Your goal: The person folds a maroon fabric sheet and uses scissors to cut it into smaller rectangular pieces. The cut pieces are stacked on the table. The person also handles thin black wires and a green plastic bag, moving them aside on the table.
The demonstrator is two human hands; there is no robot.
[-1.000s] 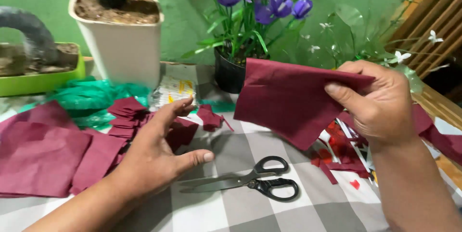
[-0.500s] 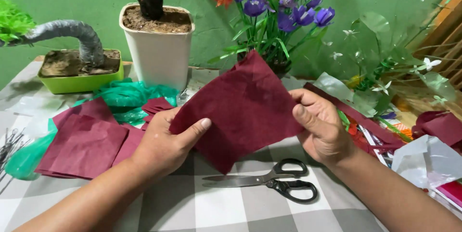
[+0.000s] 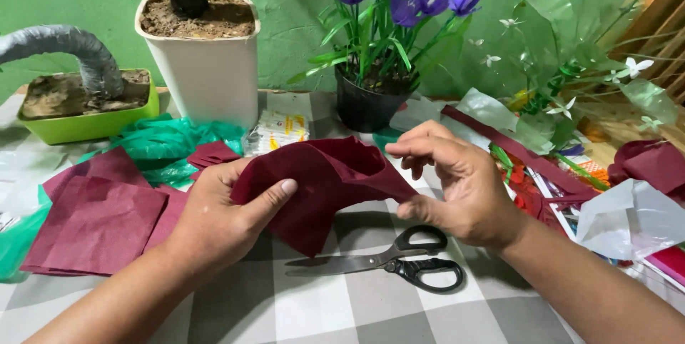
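The maroon cloth piece hangs at the centre of the frame, stretched between both hands, its long axis running left to right with a sag in the middle. The left hand, at lower left of centre, is closed on the cloth's left edge, thumb pressed on top. The right hand, right of centre, pinches the upper right corner with fingertips curled. Both hands touch the cloth, so neither is nearer. Just below the cloth, on the checked bench, lie black-handled scissors, handles toward the right hand. A stack of maroon squares lies at the left of the frame.
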